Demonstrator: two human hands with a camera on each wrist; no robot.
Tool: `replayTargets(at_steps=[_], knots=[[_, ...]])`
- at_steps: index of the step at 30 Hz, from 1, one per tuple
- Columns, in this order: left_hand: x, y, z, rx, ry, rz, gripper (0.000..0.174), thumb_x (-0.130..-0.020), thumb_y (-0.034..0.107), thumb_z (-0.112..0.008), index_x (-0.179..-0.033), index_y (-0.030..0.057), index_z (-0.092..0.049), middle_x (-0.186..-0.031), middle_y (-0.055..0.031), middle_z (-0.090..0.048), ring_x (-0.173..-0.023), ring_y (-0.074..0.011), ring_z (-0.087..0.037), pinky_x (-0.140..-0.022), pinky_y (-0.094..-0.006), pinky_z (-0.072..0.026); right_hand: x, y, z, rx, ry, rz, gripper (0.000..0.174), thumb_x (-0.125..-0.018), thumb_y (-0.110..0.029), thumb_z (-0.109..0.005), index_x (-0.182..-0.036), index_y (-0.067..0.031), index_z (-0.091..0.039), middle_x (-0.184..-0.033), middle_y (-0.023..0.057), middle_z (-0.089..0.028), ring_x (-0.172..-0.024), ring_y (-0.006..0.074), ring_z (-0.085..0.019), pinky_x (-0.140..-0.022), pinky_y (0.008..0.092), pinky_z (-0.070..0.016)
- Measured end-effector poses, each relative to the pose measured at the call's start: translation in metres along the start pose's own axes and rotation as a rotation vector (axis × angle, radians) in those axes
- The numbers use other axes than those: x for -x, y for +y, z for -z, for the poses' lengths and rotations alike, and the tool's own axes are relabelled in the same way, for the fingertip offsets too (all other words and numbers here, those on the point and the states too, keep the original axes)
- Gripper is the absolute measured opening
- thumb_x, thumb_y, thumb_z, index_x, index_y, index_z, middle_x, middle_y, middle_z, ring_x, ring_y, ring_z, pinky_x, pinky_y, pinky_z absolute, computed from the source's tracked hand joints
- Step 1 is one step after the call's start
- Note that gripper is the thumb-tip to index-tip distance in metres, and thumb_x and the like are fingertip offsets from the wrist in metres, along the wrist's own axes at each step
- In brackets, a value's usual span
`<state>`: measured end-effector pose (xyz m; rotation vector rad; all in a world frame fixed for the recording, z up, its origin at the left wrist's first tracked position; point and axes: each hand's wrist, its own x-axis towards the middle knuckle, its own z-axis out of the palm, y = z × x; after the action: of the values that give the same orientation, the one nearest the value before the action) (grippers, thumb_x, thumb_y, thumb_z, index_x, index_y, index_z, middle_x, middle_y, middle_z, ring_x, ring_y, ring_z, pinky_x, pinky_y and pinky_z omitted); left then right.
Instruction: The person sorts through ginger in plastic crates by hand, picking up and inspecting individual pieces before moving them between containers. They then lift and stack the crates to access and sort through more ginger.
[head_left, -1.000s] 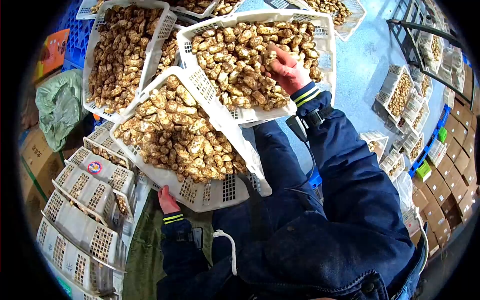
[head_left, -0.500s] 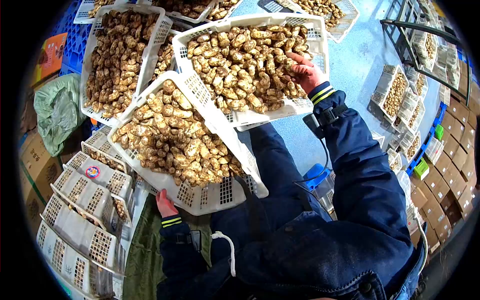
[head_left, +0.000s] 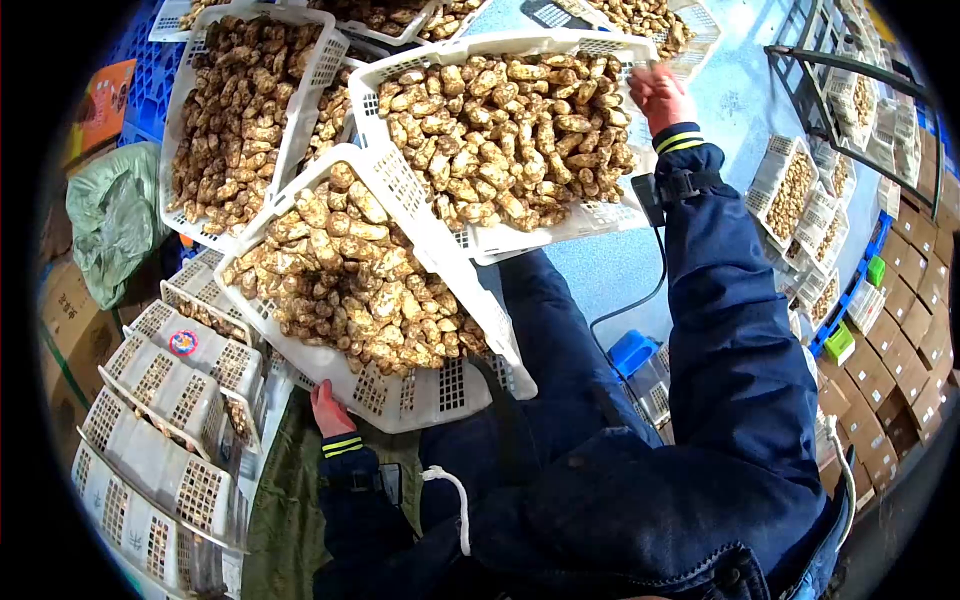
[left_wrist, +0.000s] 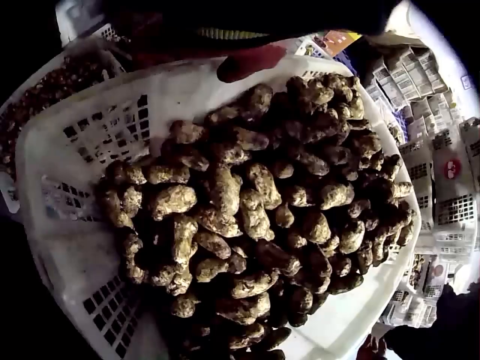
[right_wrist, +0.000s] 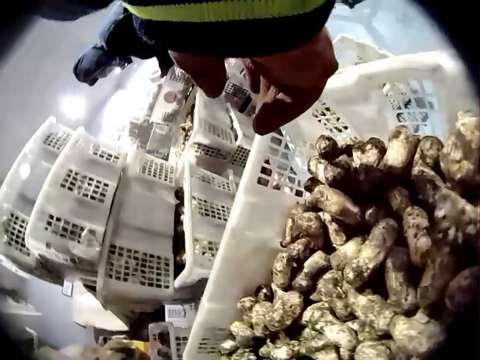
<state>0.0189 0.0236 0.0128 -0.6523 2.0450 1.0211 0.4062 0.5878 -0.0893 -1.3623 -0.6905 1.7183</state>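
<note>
Two white plastic baskets of knobbly brown-and-cream, tuber-like pieces lie before me. My left hand [head_left: 329, 411] holds the near rim of the lower basket [head_left: 425, 398]; in the left wrist view its thumb [left_wrist: 251, 63] lies over the edge, with the other fingers hidden. My right hand [head_left: 661, 97] is by the right end of the upper basket [head_left: 520, 238]. Seen from the right wrist, its loosely bent fingers [right_wrist: 296, 86] are right at that rim, thumb apart, nothing between them. The upper pile [head_left: 510, 140] is spread fairly level; the lower pile [head_left: 350, 270] is heaped.
Another filled basket [head_left: 235, 120] stands at the upper left, beside a green plastic bag [head_left: 115, 225]. Stacked white baskets [head_left: 160, 420] line the lower left. Across the blue floor [head_left: 715, 130] are more filled baskets [head_left: 792, 190], a dark metal frame [head_left: 850, 60] and stacked cartons [head_left: 900, 330].
My right hand has moved from among the pieces in the upper basket to its right rim, and the heap there now lies flatter. My left hand stays on the lower basket.
</note>
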Motion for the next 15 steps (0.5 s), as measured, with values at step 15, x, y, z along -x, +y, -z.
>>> replayTargets(at_steps=[15], knots=[[0.008,0.006,0.002,-0.182,-0.024,-0.089,0.033,-0.079,0.026,-0.056,-0.106,0.0091,-0.048,-0.084,-0.0014,-0.047,-0.077,-0.0141,-0.046,-0.067,-0.0288,-0.038,0.107,0.104,-0.113,1.78,-0.846,0.737,0.044,-0.062,-0.022,-0.067,-0.104,-0.0144,-0.053,-0.113,0.0085,-0.048,-0.116,0.0291,-0.039,-0.095,0.0427,-0.0326]])
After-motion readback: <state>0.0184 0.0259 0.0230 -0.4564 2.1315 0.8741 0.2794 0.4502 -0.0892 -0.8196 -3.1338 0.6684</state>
